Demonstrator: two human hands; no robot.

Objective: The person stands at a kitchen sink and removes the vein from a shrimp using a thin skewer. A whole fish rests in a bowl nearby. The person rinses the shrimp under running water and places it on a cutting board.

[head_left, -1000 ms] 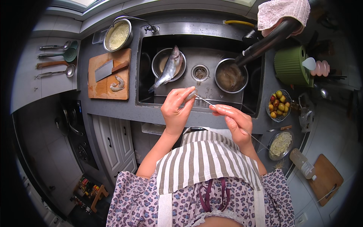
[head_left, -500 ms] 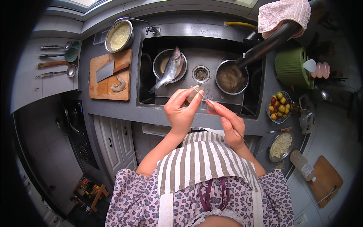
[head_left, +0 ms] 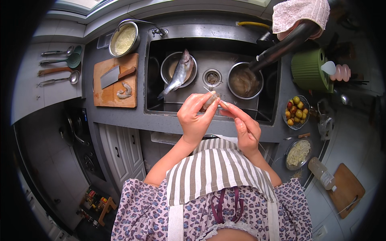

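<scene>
Pinched between the thumb and fingers of my left hand [head_left: 194, 116] is a small greyish shrimp [head_left: 209, 103], held over the sink's front edge and partly hidden by the fingers. My right hand [head_left: 244, 129] is closed on a long, thin skewer [head_left: 213, 93]. Its tip end crosses the shrimp and sticks out beyond it, while the other end shows below my right palm. Beyond my hands, a steel bowl [head_left: 253, 94] at the sink's right holds more shrimp in murky water. Several shrimp [head_left: 125, 91] lie on the wooden cutting board [head_left: 106, 96] at left.
A whole fish [head_left: 179, 74] rests across a steel bowl [head_left: 164, 71] in the sink [head_left: 241, 54]. On the board lies a cleaver [head_left: 110, 77]. A pot of pale strips [head_left: 124, 41] stands behind it. At right are a fruit bowl [head_left: 286, 116] and a dish of shreds [head_left: 298, 154].
The skewer's tip end has moved across the shrimp and now projects farther past it, up and to the left. Both hands stay close together in nearly the same place.
</scene>
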